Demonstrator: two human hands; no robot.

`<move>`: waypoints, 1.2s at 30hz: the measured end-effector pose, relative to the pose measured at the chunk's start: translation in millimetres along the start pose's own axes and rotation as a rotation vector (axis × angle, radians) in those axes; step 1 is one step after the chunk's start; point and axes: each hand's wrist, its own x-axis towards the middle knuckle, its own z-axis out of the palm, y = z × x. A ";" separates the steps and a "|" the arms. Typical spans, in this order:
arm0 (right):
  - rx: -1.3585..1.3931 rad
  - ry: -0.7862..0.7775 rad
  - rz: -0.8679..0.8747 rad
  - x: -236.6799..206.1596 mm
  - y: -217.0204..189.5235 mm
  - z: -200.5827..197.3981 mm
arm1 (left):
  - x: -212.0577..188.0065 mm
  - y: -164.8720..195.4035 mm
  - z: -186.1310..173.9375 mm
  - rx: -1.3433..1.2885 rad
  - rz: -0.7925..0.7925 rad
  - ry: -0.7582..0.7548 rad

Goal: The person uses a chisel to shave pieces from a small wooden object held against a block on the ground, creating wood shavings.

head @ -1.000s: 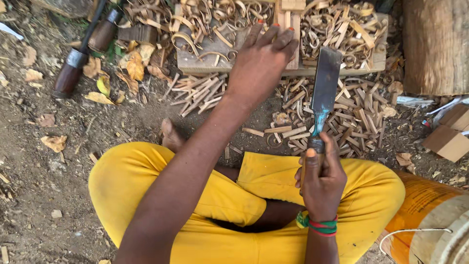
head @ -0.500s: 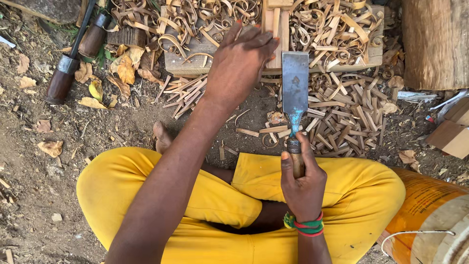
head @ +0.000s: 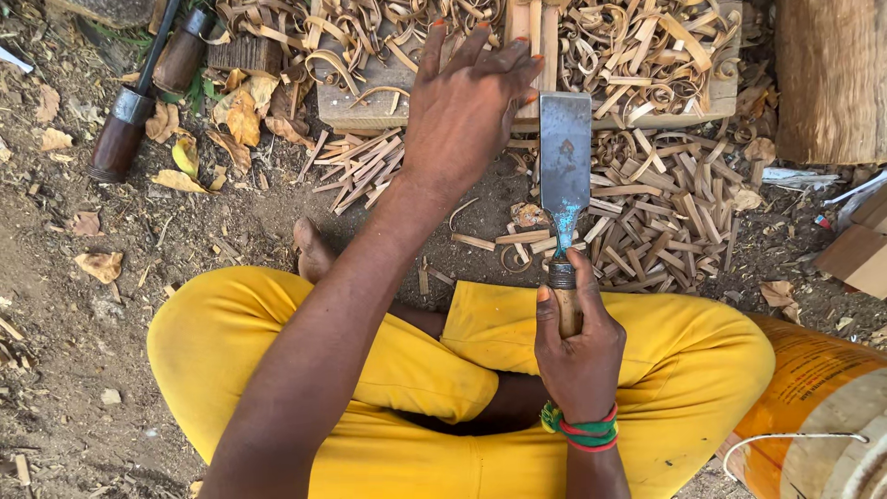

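**Broad chisel raised over a shaving-strewn block**

A person in yellow trousers [head: 388, 370] sits cross-legged on bare earth, seen from above. The right hand [head: 577, 346] has its grip closed tight around the wooden handle of a broad chisel [head: 565, 176], whose flat steel blade points away from the body, its far edge reaching the near side of a low wooden block [head: 370, 106]. A green, red and yellow wristband [head: 582, 430] circles that wrist.

The left hand [head: 467, 111] stretches forward with its grip wide, fingers spread and palm down, resting on the block just beside the blade. Whether it presses on a piece of wood beneath cannot be told, since the hand covers what lies under it. An upright strip of pale wood [head: 531, 28] stands just past the fingertips.

Curled shavings [head: 637, 46] are heaped over the block's top. Straight split sticks [head: 665, 217] litter the ground between the block and the person's knees, to both sides of the chisel. Two dark-handled tools [head: 125, 129] lie on the dirt at upper left among dry leaves [head: 236, 111]. A thick log [head: 827, 83] stands at upper right, and an orange drum [head: 804, 397] sits beside the right knee.
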 end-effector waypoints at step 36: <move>-0.072 -0.111 0.053 3.9 -26.0 -7.4 | -3.3 8.2 5.9 0.139 -0.001 0.052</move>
